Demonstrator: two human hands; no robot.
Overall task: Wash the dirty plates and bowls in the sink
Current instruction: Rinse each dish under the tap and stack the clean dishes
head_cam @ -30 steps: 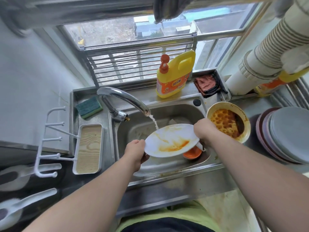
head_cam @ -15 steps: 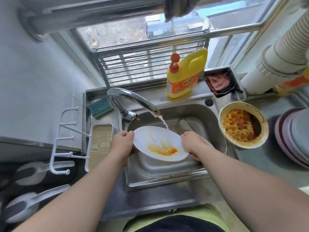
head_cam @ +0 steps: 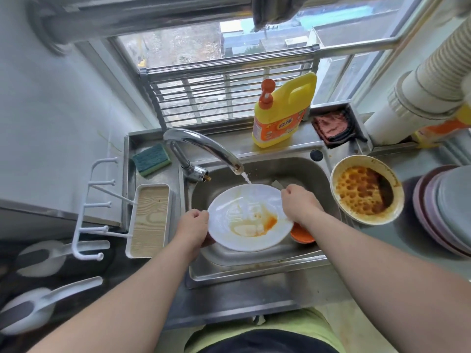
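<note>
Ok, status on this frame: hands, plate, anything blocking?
Left hand and right hand grip white plate by opposite rims. Plate under running faucet, orange sauce remaining. Orange bowl beneath; nothing blocking.

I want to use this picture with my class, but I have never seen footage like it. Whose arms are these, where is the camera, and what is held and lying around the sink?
There is no machine here. A person wears a wide-angle camera on the head, looking down at their own arms. The left hand and right hand each grip an edge of a white plate smeared with orange sauce, under water running from the tap over the sink. A dirty bowl and stacked plates stand on the right. A sponge and yellow detergent bottle sit behind.
</note>
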